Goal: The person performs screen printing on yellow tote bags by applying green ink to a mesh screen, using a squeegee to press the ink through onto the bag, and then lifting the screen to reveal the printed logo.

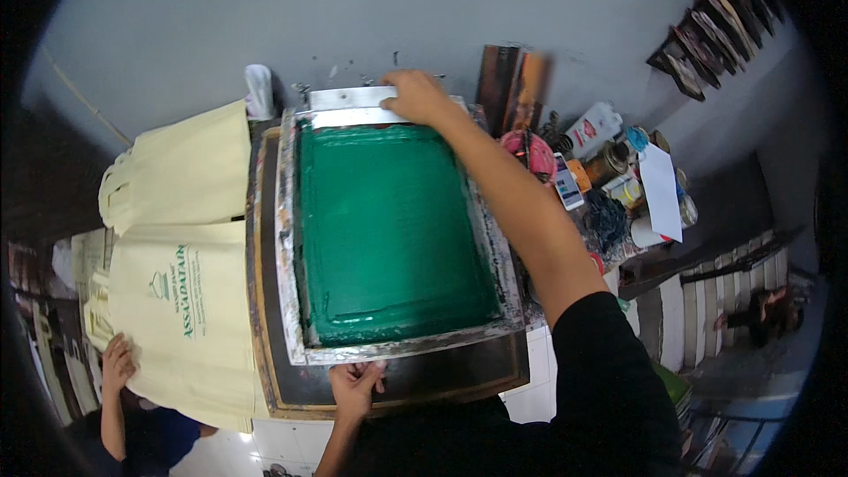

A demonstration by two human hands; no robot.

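Observation:
A silk-screen frame with pale, ink-stained bars lies over a dark board. Green ink covers its mesh, with thick ridges along the sides and near end. My right hand reaches across to the far end, its fingers closed over a silvery metal squeegee; the squeegee's lower edge meets the far end of the green area. At the near bar of the frame is my left hand, fingers curled against the rim; part of its grip is hidden.
Left of the board lie cream bags, one bearing a green print; a co-worker's hand touches it. To the right are a pink tub, a phone, a white bottle, cans and a paper sheet. A grey wall stands behind.

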